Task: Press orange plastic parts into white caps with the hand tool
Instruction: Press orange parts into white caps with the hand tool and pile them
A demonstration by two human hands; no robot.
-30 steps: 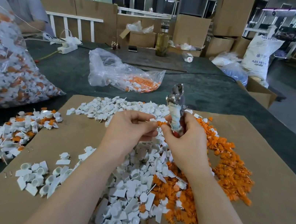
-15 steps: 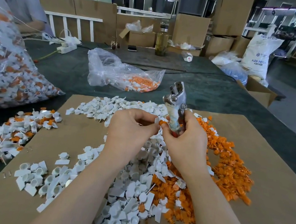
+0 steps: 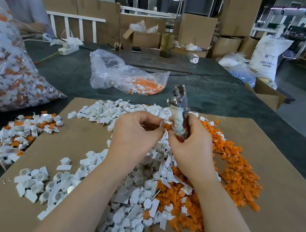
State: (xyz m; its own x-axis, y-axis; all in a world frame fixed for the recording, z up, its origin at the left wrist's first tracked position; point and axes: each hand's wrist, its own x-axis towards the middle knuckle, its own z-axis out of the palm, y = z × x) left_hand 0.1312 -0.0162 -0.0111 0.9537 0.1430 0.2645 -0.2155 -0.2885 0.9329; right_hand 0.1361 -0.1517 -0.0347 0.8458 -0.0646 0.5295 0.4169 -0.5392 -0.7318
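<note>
My left hand [image 3: 135,133] pinches a white cap [image 3: 162,122] with an orange part [image 3: 167,126] seated in it. My right hand [image 3: 193,147] is curled round the wrapped handle of the hand tool [image 3: 179,109], its metal head pointing to twelve o'clock. Under my wrists lies a cardboard sheet [image 3: 275,193]: loose white caps [image 3: 130,211] at six, orange parts [image 3: 238,174] at three. Off the sheet at nine sit mixed pieces [image 3: 16,135] on the dark green table [image 3: 220,98]. A clear bag [image 3: 122,75] lies at twelve, cardboard boxes [image 3: 196,31] beyond.
</note>
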